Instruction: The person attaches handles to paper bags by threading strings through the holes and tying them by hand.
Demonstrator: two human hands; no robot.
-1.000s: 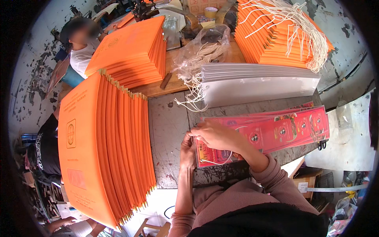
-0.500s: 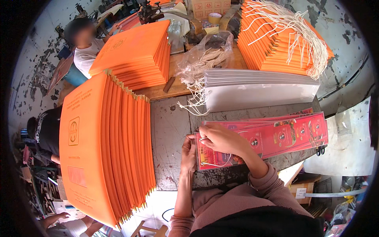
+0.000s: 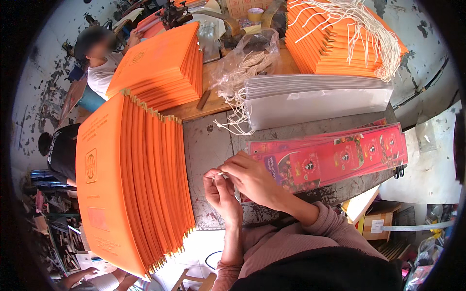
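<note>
A tall stack of orange folders [image 3: 131, 184] crowds the tabletop [image 3: 208, 145] at left. Beside it the left hand [image 3: 221, 191] and right hand [image 3: 252, 177] each pinch a white string [image 3: 219, 175] between narrow grips, at the near end of the red printed sheets [image 3: 335, 157].

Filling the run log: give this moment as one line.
left hand: pinching white cord | right hand: on cord, over red printed sheets | orange folders: stacked left

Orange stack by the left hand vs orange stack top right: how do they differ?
The near orange stack stands on edge, fanned, beside the left hand; the far orange stack lies flat. White cords drape over the far stack; the near stack shows none. Both are bright orange and flat-folded.
</note>
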